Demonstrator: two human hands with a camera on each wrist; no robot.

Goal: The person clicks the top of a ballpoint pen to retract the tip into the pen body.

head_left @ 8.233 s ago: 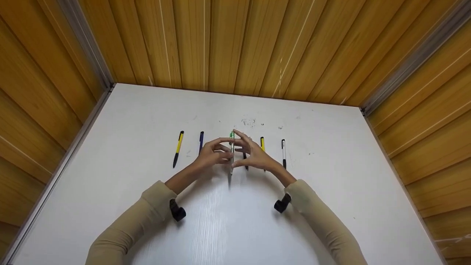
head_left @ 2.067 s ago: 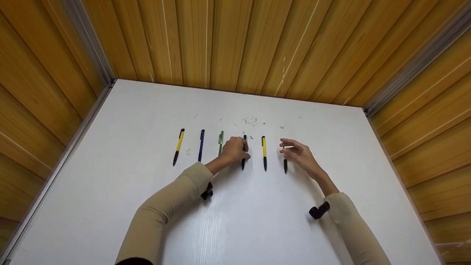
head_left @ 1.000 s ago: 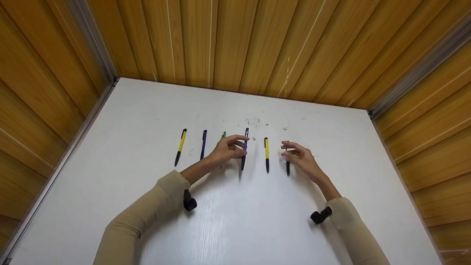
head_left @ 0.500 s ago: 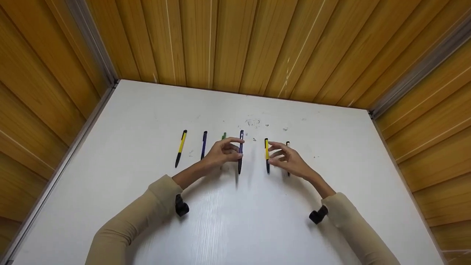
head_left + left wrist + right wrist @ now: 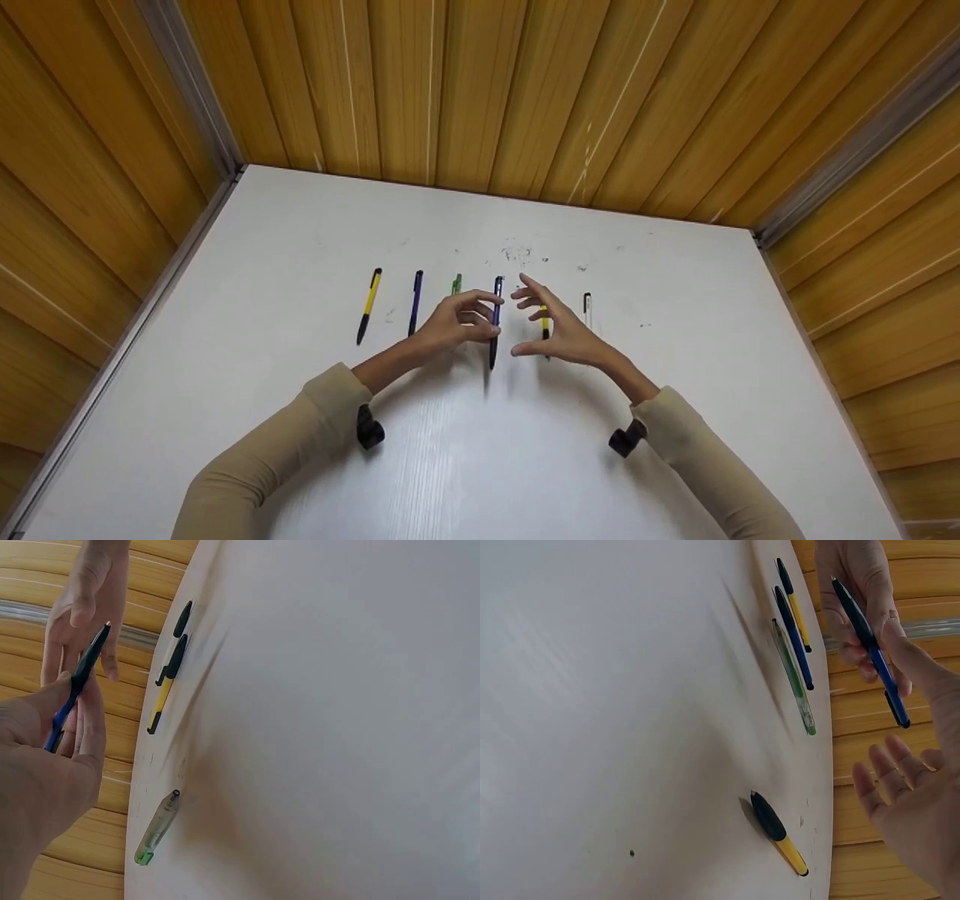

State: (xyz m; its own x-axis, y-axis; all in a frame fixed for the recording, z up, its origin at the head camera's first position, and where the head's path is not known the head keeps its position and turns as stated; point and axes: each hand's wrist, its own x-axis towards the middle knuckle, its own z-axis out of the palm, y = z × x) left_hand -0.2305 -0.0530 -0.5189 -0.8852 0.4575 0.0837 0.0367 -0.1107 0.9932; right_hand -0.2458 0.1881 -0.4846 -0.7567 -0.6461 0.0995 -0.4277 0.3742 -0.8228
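Between its thumb and fingers my left hand (image 5: 448, 322) pinches a blue pen (image 5: 496, 319) with a black grip, held above the table with its tip toward me. My right hand (image 5: 564, 331) is just right of that pen, fingers and thumb spread apart, touching nothing that I can see. Under the right hand lies a yellow pen (image 5: 787, 851), partly hidden in the head view. A clear green pen (image 5: 157, 829) lies below the left hand. The left wrist view shows the held blue pen (image 5: 79, 682) in front of the right palm.
On the white table (image 5: 450, 465), another yellow pen (image 5: 368, 306) and another blue pen (image 5: 415, 304) lie to the left. A white pen (image 5: 588, 309) lies to the right. Wood-patterned panels (image 5: 480, 90) stand along the back and sides.
The left hand laid the green pen down in the row, then lifted the blue pen from the table. The right hand has come leftward from the white pen, past the yellow one, toward the held pen.
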